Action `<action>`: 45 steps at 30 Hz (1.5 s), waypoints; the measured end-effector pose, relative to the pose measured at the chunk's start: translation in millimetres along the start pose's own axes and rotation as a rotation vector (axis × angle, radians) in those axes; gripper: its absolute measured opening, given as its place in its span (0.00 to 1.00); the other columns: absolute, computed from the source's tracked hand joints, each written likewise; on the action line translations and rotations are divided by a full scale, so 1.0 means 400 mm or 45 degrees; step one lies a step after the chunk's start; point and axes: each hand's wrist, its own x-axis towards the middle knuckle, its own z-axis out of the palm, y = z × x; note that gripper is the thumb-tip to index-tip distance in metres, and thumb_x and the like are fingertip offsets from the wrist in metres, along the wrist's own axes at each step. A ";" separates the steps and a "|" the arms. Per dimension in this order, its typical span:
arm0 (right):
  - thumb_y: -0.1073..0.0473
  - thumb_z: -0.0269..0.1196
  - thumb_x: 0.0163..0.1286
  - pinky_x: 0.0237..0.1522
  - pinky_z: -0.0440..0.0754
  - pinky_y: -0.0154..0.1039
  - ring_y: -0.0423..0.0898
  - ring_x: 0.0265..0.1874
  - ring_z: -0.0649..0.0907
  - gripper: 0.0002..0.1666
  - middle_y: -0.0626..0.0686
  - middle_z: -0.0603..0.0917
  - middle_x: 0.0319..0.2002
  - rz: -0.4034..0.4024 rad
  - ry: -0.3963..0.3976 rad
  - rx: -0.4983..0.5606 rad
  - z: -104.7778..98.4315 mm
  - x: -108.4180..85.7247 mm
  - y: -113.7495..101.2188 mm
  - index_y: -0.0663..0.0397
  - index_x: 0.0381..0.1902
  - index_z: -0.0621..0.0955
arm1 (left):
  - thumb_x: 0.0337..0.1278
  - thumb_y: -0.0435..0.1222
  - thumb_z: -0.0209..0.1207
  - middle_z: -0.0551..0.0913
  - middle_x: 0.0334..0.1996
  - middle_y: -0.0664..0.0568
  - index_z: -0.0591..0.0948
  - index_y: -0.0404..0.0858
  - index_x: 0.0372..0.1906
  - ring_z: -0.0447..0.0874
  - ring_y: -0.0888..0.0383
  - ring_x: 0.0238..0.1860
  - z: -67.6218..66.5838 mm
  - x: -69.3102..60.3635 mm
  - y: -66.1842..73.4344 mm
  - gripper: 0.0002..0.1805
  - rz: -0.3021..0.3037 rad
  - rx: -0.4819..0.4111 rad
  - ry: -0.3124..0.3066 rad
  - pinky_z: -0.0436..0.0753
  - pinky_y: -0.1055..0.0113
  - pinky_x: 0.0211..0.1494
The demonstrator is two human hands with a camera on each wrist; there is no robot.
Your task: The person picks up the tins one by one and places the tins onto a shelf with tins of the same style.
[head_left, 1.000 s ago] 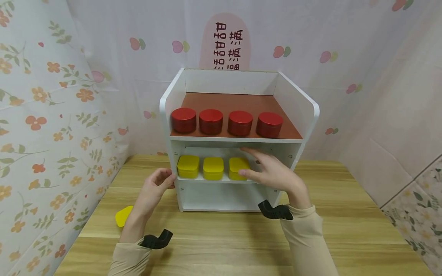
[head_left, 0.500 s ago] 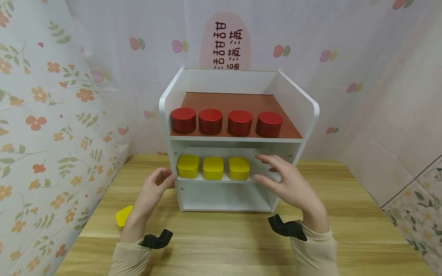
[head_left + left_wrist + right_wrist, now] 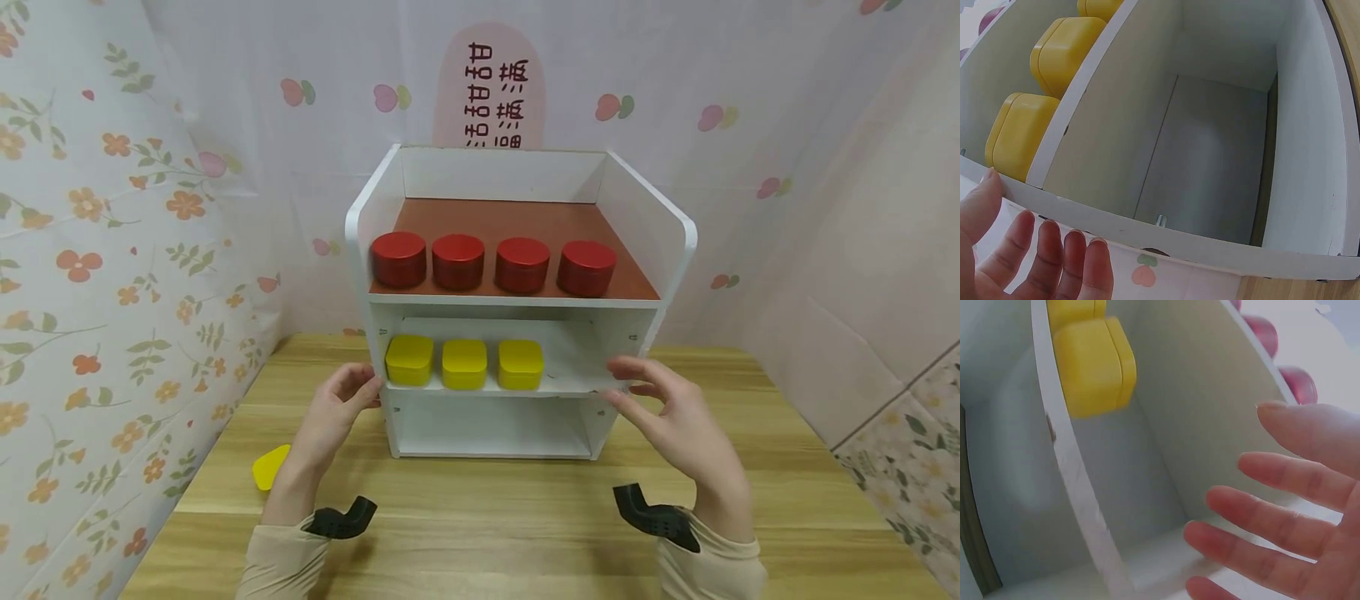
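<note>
A white shelf unit (image 3: 495, 304) stands on the table. My left hand (image 3: 333, 408) is at the front edge of its left side panel; in the left wrist view the thumb tip (image 3: 988, 178) meets that edge and the fingers lie along the outer side. Three yellow square tins (image 3: 463, 364) sit in a row on the middle shelf, left to centre. Beside the right panel my right hand (image 3: 682, 421) holds nothing, its fingers loosely bent and spread. In the right wrist view those fingers (image 3: 1272, 515) are in front of the shelf opening.
Several red round tins (image 3: 522, 265) line the front of the brown top shelf (image 3: 498, 218). A yellow piece (image 3: 270, 467), partly hidden by the left forearm, lies on the wooden table (image 3: 480, 525). Floral cloths (image 3: 315, 167) hang behind and at the sides.
My right hand has moved right and down, away from the rightmost yellow tin to beside the right panel. The left hand and the tins have stayed in place.
</note>
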 end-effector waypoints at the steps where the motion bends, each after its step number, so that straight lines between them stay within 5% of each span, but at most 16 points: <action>1: 0.63 0.67 0.66 0.47 0.78 0.29 0.44 0.48 0.81 0.21 0.54 0.82 0.52 0.028 0.008 0.000 -0.005 -0.005 0.005 0.58 0.57 0.78 | 0.69 0.43 0.58 0.75 0.47 0.39 0.73 0.29 0.53 0.77 0.52 0.47 0.001 0.001 0.000 0.21 0.000 -0.003 0.000 0.79 0.66 0.52; 17: 0.62 0.64 0.69 0.45 0.76 0.25 0.36 0.46 0.79 0.14 0.57 0.82 0.46 0.259 0.168 0.082 -0.011 -0.055 0.101 0.63 0.49 0.79 | 0.68 0.43 0.58 0.76 0.47 0.41 0.73 0.30 0.53 0.77 0.52 0.47 0.008 0.006 -0.004 0.21 0.010 -0.020 -0.003 0.80 0.67 0.51; 28: 0.63 0.63 0.70 0.39 0.85 0.42 0.45 0.42 0.82 0.16 0.64 0.79 0.45 0.352 0.097 0.422 0.029 -0.040 0.154 0.70 0.50 0.76 | 0.69 0.42 0.57 0.76 0.46 0.40 0.73 0.29 0.53 0.77 0.53 0.46 0.001 0.000 -0.004 0.21 0.012 -0.014 0.008 0.80 0.67 0.51; 45: 0.67 0.64 0.67 0.39 0.84 0.53 0.49 0.37 0.82 0.14 0.59 0.78 0.36 0.456 0.028 0.655 0.090 -0.049 0.226 0.74 0.40 0.72 | 0.69 0.43 0.58 0.75 0.47 0.40 0.72 0.29 0.54 0.77 0.52 0.47 0.002 -0.002 0.004 0.22 0.000 0.003 -0.005 0.79 0.68 0.51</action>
